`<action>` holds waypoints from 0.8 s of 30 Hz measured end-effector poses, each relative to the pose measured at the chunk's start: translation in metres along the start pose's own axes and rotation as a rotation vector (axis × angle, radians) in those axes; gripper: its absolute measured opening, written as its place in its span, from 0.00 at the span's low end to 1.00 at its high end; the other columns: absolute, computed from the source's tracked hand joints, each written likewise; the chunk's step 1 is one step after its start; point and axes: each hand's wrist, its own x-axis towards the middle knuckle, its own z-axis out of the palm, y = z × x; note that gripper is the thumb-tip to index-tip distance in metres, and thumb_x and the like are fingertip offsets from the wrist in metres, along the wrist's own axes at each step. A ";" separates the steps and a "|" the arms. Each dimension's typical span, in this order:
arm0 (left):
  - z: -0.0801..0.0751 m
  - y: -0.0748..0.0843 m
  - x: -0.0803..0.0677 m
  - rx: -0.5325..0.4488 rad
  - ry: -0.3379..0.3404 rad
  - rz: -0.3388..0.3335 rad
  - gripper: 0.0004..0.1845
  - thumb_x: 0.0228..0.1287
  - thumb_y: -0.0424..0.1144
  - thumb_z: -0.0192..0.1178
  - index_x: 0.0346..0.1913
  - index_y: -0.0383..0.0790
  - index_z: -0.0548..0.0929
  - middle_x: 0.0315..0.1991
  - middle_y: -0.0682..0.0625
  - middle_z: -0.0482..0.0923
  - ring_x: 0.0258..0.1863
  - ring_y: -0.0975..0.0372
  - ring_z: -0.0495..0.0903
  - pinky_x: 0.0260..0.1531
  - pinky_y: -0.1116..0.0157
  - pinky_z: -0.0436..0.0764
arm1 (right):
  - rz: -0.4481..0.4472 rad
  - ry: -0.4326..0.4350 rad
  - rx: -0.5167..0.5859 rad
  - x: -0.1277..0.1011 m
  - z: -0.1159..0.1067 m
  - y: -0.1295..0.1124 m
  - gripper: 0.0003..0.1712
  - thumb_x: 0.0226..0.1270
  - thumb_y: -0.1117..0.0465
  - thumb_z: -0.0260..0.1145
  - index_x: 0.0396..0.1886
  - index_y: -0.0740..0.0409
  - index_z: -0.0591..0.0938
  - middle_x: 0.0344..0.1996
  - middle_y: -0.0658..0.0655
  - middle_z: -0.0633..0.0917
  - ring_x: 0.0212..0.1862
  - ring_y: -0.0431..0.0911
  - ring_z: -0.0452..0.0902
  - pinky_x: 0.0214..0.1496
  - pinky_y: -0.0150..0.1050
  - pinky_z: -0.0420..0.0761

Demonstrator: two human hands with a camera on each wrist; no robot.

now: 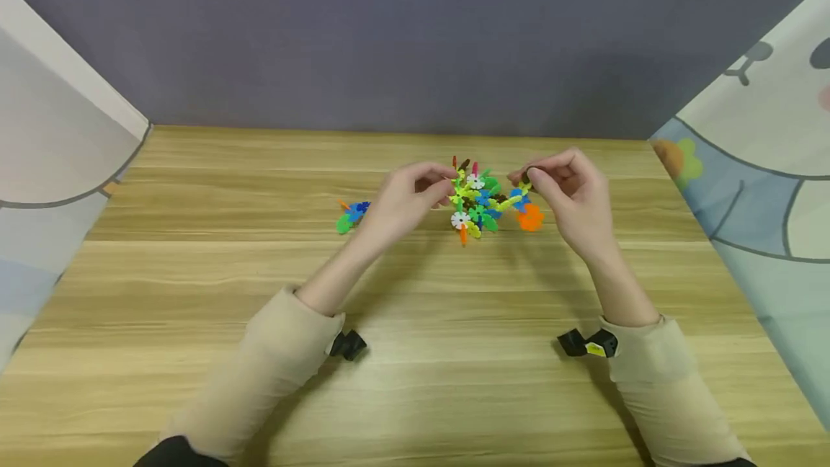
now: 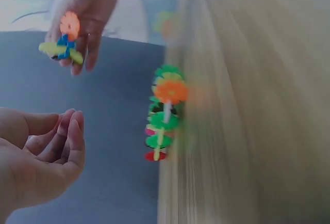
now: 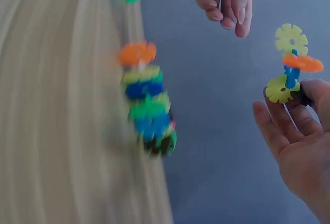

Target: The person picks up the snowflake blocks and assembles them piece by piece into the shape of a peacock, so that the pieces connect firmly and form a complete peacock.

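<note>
Interlocking plastic snowflake discs make up a many-coloured cluster point(image 1: 480, 213) on the table between the hands. My right hand point(image 1: 577, 197), to its right, pinches a small joined group of snowflake discs by a dark brown one; its yellow disc point(image 3: 291, 41), orange disc point(image 1: 530, 217) and blue disc show clearly. That group is held up off the table. On the cluster's left side hovers my left hand point(image 1: 411, 200), fingers loosely bent and thumb near the fingertips. Nothing shows between them in the left wrist view, where the hand point(image 2: 44, 157) appears apart from the cluster.
A smaller joined group of blue, green and orange discs point(image 1: 353, 215) lies left of the left hand. The wooden table point(image 1: 454, 380) meets a grey panel point(image 1: 415, 42) at its back edge. Printed cartoon panels point(image 1: 765, 164) flank both sides.
</note>
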 end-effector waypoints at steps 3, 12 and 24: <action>0.006 -0.002 0.018 0.161 -0.019 0.028 0.12 0.77 0.38 0.58 0.56 0.44 0.86 0.44 0.47 0.89 0.40 0.58 0.85 0.47 0.60 0.81 | 0.044 0.001 -0.045 -0.003 -0.014 0.008 0.05 0.73 0.75 0.62 0.44 0.75 0.79 0.36 0.55 0.91 0.40 0.44 0.89 0.48 0.32 0.89; 0.027 -0.018 0.059 0.651 -0.125 0.135 0.12 0.77 0.38 0.59 0.54 0.41 0.88 0.54 0.47 0.85 0.50 0.58 0.84 0.51 0.65 0.85 | 0.154 0.013 -0.212 -0.001 -0.034 0.017 0.12 0.74 0.67 0.64 0.47 0.76 0.80 0.35 0.51 0.88 0.37 0.39 0.86 0.42 0.26 0.86; 0.053 -0.026 0.083 0.941 -0.240 0.238 0.10 0.71 0.42 0.64 0.49 0.43 0.89 0.49 0.48 0.82 0.46 0.59 0.84 0.46 0.65 0.85 | 0.197 0.010 -0.341 -0.006 -0.041 0.020 0.09 0.73 0.65 0.67 0.46 0.67 0.86 0.33 0.47 0.89 0.36 0.41 0.85 0.42 0.25 0.85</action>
